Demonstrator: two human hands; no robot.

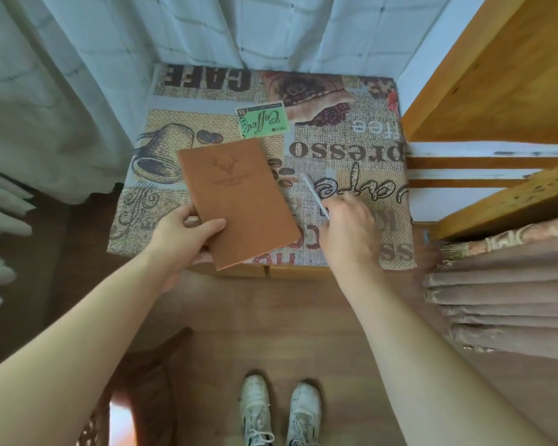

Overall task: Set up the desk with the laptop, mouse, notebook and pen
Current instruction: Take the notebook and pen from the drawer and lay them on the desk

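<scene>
While two bare arms reach forward, a small desk (351, 149) with a coffee-picture cloth sits between pale curtains (62, 91) on the left and a wooden shelf (496, 75) on the right. White shoes (281, 413) stand on the wood floor near the bottom. A brown notebook (239, 201) lies tilted over the desk's near left part. The left hand (184, 236) pinches its near corner, thumb on top. Just right of it, the right hand (351, 230) is closed around a thin silvery pen (314, 194), a bit blurry.

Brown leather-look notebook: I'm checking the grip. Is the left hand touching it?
Touching. The head view shows the left hand gripping the brown leather-look notebook at its near corner, thumb on the cover.
</scene>
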